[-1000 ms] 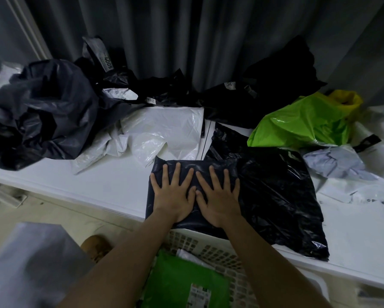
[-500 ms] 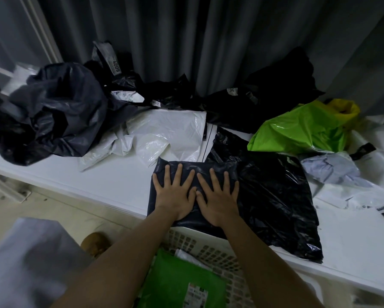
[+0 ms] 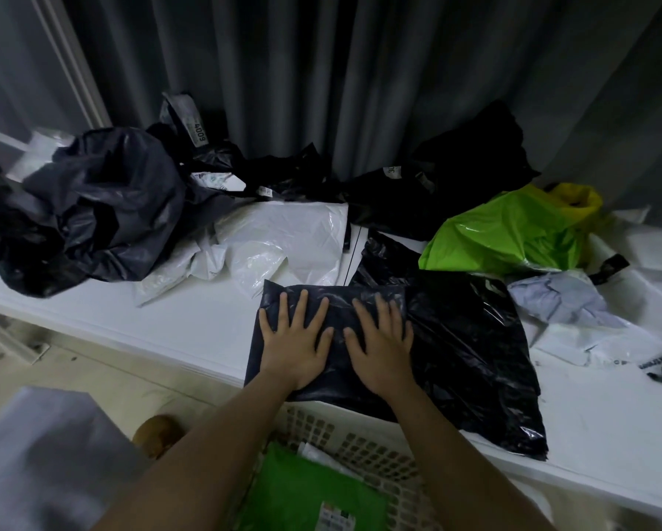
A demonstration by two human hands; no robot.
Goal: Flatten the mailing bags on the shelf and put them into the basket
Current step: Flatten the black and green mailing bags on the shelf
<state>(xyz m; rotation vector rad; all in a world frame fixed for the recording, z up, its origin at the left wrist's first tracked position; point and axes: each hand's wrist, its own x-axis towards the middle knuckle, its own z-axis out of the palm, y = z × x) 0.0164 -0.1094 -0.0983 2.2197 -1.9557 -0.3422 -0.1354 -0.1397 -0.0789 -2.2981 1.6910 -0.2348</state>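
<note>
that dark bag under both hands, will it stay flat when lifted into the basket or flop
Likely flop: the dark mailing bag looks like thin, wrinkled film lying limp under the left hand and right hand. Its glossy surface suggests it could slide. It is probably light, so supporting two edges should help.

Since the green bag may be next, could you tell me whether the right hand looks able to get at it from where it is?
Probably yes. The right hand lies flat on the dark bag, and the green bag sits uncovered further back to its right, with only flat black plastic between them.
</note>
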